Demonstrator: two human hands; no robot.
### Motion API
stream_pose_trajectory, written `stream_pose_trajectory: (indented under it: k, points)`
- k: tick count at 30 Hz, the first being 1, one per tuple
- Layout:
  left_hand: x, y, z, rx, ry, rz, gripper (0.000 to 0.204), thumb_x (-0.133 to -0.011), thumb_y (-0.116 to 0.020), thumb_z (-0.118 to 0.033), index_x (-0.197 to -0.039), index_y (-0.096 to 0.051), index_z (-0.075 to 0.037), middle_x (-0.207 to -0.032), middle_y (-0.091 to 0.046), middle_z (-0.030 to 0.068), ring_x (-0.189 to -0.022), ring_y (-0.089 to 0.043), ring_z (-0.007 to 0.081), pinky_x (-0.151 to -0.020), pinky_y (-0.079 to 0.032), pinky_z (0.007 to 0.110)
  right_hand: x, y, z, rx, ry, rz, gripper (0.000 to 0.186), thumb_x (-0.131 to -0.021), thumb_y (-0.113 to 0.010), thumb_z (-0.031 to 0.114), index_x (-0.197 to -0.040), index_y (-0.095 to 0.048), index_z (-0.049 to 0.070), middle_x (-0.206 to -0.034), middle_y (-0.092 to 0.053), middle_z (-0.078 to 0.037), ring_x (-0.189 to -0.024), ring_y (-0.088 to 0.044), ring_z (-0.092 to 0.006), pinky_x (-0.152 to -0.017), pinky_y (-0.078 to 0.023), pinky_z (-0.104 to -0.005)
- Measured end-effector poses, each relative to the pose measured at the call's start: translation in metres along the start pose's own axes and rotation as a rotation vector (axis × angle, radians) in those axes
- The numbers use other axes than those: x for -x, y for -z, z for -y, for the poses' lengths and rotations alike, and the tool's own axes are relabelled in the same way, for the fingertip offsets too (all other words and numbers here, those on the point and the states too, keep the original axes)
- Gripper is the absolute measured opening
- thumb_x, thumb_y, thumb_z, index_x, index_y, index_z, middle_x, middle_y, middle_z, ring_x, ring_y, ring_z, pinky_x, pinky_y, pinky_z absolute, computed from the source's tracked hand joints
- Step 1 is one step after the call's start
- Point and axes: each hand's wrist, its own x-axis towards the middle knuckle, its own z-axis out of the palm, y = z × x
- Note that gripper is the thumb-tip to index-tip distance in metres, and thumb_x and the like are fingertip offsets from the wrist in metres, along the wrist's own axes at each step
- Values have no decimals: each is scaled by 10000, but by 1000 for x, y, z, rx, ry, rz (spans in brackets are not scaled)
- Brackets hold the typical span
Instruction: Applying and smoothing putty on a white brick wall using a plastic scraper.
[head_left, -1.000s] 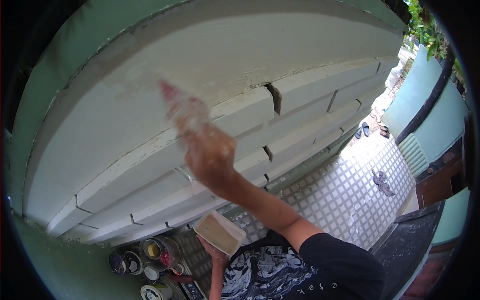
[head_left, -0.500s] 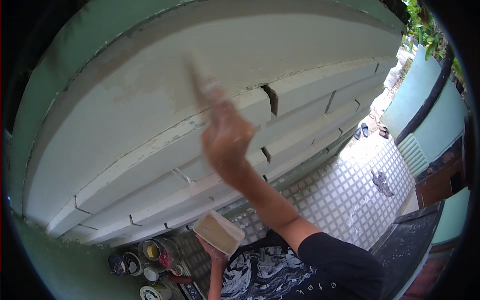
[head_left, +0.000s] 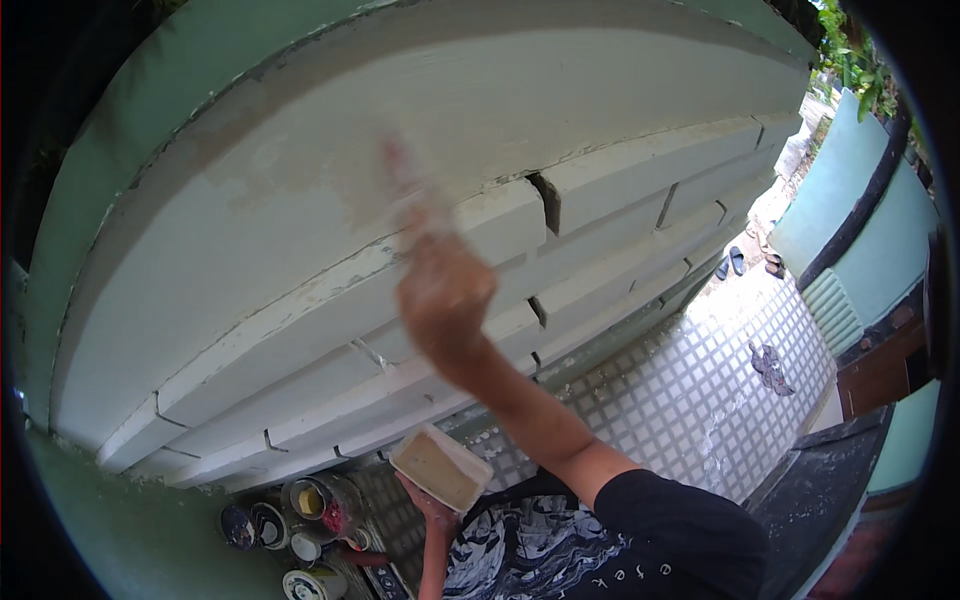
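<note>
Right hand (head_left: 445,305) mid-frame clenched on a blurred tool (head_left: 402,175), left hand (head_left: 432,506) gripping a tub (head_left: 472,462) at lower centre; looks like coating the white wall (head_left: 600,85) above, next stroke wants even pressure.

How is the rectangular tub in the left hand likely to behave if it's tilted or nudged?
The tub is probably stiff enough to keep its shape, since its outline looks regular. It may tip if nudged, as only the left hand appears to support it. With its open top, the beige layer inside might spill if runny.
</note>
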Motion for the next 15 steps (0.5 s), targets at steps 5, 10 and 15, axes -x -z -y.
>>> stream_pose_trajectory:
  k: [5,10,15]
  points:
    - [-9,7,4,97,-7,40,714,-895,-232,-671,-1379,-343,-157,-1327,-449,54,-1173,-478,264,-995,-397,415,0,17,17,-233,128,32,422,-726,-543,-36,-1144,-596,-17,-1032,-648,-186,-658,-640,-211,-570,-518,-339]
    - [-6,16,2,215,28,45,715,-888,-243,-677,-1379,-346,-168,-1334,-446,47,-1184,-473,270,-995,-397,429,-33,32,-38,13,-271,-190,375,-835,-511,-31,-1209,-500,-44,-1079,-625,-211,-937,-651,-318,-764,-527,-354]
    - [-5,3,-2,170,28,16,711,-885,-255,-677,-1378,-348,-173,-1336,-444,47,-1190,-472,275,-991,-400,447,-13,12,1,-54,-184,20,492,-769,-496,-44,-1260,-463,-33,-1073,-628,-210,-840,-672,-318,-665,-527,-356]
